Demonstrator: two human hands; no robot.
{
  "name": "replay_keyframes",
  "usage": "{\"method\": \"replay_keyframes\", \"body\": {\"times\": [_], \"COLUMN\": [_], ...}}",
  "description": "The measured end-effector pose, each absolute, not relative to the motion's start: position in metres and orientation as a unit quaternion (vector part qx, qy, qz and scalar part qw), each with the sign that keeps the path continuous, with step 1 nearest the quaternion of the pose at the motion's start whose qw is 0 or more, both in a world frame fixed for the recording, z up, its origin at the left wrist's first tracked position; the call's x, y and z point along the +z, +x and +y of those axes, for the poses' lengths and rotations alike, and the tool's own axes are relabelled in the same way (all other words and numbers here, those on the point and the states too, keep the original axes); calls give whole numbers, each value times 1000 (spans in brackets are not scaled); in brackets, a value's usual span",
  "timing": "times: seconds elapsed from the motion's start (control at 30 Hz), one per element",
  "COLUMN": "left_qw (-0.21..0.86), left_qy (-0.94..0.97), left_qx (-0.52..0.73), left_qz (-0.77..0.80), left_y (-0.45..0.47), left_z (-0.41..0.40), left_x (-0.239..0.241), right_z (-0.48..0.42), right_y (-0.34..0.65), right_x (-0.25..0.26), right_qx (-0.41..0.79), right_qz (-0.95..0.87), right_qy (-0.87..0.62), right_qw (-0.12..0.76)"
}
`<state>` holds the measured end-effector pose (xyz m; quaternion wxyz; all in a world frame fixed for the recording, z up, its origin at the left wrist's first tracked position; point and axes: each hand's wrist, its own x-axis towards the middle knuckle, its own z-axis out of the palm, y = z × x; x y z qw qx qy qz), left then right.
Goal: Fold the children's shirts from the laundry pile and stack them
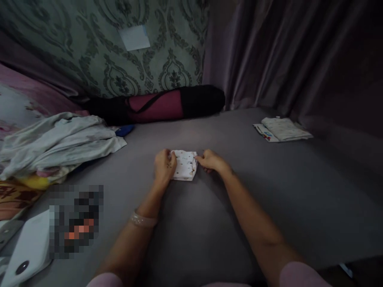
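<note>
A small white cloth [184, 165] with tiny printed marks lies folded into a little square on the grey bed surface [209, 223]. My left hand [164, 166] is closed on its left edge, fingers curled over the fabric. My right hand [211, 161] pinches its right edge. Both forearms reach forward from the bottom of the view; a pale bangle [143, 219] sits on my left wrist.
A heap of pale clothes [56, 139] lies at the left. A dark and maroon long bag [158, 104] rests against the patterned wall. Folded cloths [283, 129] sit at the far right near the curtain. A white device [25, 251] is at the bottom left.
</note>
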<state>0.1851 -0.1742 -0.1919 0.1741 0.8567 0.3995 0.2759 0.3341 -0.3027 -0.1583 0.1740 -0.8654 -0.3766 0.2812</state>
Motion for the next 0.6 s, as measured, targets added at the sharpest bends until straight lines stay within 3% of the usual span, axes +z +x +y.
{"method": "replay_keyframes", "body": {"times": [0.1, 0.23, 0.43, 0.6], "left_qw": [252, 384, 733, 802], "left_qy": [827, 763, 533, 458], "left_qx": [202, 175, 119, 119], "left_qz": [461, 489, 407, 365], "left_y": [179, 180, 184, 184], "left_z": [-155, -148, -159, -167], "left_x": [-195, -193, -182, -173], "right_z": [-295, -289, -284, -278], "right_y": [314, 294, 296, 309], "right_x": [-159, -161, -180, -192], "right_qx": [191, 184, 196, 211], "right_qz": [-375, -371, -382, -389], "right_qy": [-891, -892, -877, -838], "right_qw": [170, 181, 214, 319]}}
